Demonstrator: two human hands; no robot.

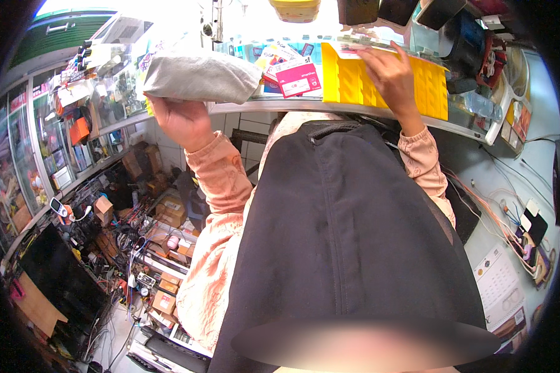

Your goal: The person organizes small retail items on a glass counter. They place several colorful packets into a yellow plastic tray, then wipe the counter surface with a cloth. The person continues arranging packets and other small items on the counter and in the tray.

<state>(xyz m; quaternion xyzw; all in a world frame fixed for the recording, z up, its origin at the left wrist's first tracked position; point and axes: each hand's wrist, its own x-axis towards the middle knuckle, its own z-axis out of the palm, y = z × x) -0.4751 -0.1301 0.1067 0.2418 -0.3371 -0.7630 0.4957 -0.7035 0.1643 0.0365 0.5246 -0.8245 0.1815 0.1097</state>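
Grey cloth [202,74] partly covered my left hand [185,121] at the near edge of the table [230,107], grip impossible to tell. My right hand [389,76] had spread fingers at something flat and white [346,52], pinch unclear. Working remotely, I'd have kept the cloth off the pink card [298,76].

Super messy room, blown out by bright light [174,9] up top.
Glass cabinets [36,133] were lined up at left, a green panel [59,38] was spotted above, and boxes [171,210] and clutter [115,230] were piled around the pale floor [111,334].
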